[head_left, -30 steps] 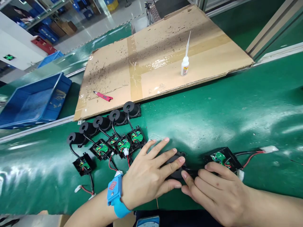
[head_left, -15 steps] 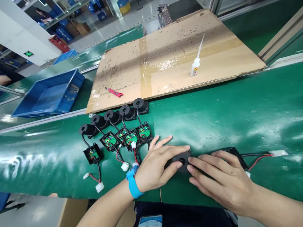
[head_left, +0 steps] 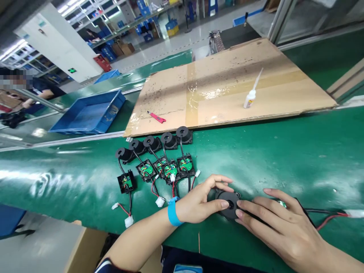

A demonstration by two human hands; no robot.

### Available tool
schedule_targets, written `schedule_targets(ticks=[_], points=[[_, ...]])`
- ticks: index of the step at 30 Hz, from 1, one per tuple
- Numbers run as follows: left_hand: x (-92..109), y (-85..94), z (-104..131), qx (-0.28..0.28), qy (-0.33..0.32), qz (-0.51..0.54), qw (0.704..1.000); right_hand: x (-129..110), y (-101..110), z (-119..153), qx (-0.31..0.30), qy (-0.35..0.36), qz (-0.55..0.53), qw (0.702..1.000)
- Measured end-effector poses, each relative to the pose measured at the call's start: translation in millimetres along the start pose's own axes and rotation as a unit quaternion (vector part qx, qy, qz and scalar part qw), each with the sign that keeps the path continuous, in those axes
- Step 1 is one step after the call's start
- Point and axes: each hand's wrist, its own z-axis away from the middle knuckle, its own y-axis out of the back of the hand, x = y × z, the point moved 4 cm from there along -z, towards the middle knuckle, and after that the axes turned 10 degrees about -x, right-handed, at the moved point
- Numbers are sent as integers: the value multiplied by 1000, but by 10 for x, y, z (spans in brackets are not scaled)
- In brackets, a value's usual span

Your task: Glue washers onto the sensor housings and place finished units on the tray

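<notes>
A round black housing [head_left: 229,196] with a hole in its centre lies on the green bench in front of me. My left hand [head_left: 203,201] grips it from the left, thumb on the top face near the hole and fingers round the far side. From the right, the fingertips of my right hand [head_left: 284,223] hold its edge. Beneath that hand a black box is mostly hidden; a bit of green circuit board [head_left: 282,203] shows between the fingers. Black and red wires run from it to a white connector [head_left: 355,213] at the right.
Several similar black housings [head_left: 184,133] stand in a row at left, cabled to open boxes with green boards [head_left: 186,163]. Behind them, a cardboard sheet [head_left: 227,110] carries a red cutter [head_left: 157,117] and white bottle [head_left: 250,99]. A blue bin [head_left: 88,113] and another person [head_left: 42,93] are further left.
The view has tilted up and swung left, so the bench items appear further right. My left fingers have curled round the housing's far side, and more of its top shows. My right hand stays at its edge.
</notes>
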Motion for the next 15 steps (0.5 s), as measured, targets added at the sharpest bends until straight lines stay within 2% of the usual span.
schedule_targets(ticks=[5,9,12,13,15], points=[[-134,0,-15,66,5,37,997,125,-34,-172,-13,29,-4,999],[-100,-48,-9,77,11,22,997,157,-53,-252,-6,22,-24,999],[-13,-78,53,121,-22,-113,986,149,-56,-225,-19,26,-31,999],[25,-95,89,138,-43,-193,971,148,-55,-201,-20,28,-32,999],[98,-155,173,155,-85,-367,913,160,-63,-135,-21,29,-29,999]])
